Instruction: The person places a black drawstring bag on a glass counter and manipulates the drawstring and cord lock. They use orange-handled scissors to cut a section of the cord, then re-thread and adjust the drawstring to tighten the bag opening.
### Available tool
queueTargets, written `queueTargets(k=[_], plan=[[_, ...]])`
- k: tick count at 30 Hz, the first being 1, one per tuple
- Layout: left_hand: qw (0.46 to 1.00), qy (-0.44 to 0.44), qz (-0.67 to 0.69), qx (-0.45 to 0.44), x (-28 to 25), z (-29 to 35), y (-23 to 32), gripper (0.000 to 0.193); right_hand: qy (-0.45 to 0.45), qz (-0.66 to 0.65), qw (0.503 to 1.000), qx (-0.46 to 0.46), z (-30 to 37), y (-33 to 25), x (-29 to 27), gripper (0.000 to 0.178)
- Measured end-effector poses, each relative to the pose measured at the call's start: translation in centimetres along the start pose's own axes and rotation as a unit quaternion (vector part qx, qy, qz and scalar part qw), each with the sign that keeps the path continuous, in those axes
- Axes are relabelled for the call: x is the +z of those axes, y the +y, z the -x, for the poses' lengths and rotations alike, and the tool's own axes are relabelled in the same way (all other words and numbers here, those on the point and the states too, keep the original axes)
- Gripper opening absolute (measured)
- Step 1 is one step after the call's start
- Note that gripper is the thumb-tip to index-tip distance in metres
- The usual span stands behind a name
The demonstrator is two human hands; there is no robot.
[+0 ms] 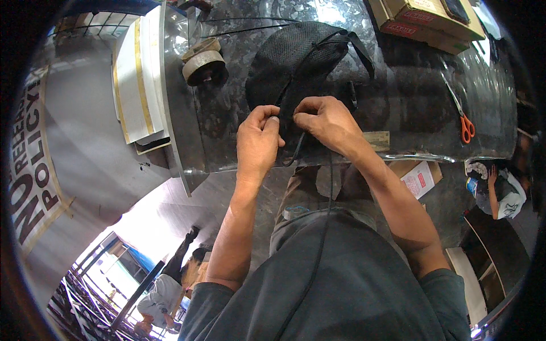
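A black mesh bag or pouch (284, 57) lies on the dark table in front of me, with a dark trim line across it and a strap loop at its right end. At its near edge my left hand (257, 145) is closed, thumb against the index finger, on the bag's dark edge. Just to the right, my right hand (331, 124) has its fingers curled in a pinch near a thin black cord (297, 149) that hangs below it. What exactly sits between the right fingertips is hidden. The two hands are a short gap apart.
Tape rolls (205, 67) rest left of the bag. Orange-handled scissors (466, 128) lie at the right, below cardboard boxes (426, 23). A white stack (139, 79) stands beyond a metal edge on the left. Other people (162, 298) (503, 193) are lower left and at right.
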State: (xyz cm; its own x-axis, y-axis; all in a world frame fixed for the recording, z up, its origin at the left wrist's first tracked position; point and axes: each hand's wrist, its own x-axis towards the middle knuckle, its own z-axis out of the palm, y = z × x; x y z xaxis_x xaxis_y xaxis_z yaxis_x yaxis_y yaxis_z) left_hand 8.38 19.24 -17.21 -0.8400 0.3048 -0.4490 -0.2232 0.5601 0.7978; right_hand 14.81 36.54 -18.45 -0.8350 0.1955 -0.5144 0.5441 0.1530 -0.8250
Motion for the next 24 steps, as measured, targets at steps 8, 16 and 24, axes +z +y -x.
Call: queueTargets(k=[8, 16, 24], plan=[[0.999, -0.025, -0.021, -0.040, 0.1, -0.1, 1.0, 0.027, 0.006, 0.020, 0.999, -0.031, -0.3, -0.3, 0.7, 0.032], [0.980, 0.060, -0.167, 0.091, 0.5, -0.1, -0.1, 0.016, 0.031, 0.012, 0.996, -0.079, 0.3, -1.2, 0.1, 0.030], [0.974, 0.105, -0.097, 0.176, -0.4, 0.2, 0.7, 0.016, 0.113, 0.077, 0.969, -0.206, 0.0, -1.0, 1.1, 0.029]])
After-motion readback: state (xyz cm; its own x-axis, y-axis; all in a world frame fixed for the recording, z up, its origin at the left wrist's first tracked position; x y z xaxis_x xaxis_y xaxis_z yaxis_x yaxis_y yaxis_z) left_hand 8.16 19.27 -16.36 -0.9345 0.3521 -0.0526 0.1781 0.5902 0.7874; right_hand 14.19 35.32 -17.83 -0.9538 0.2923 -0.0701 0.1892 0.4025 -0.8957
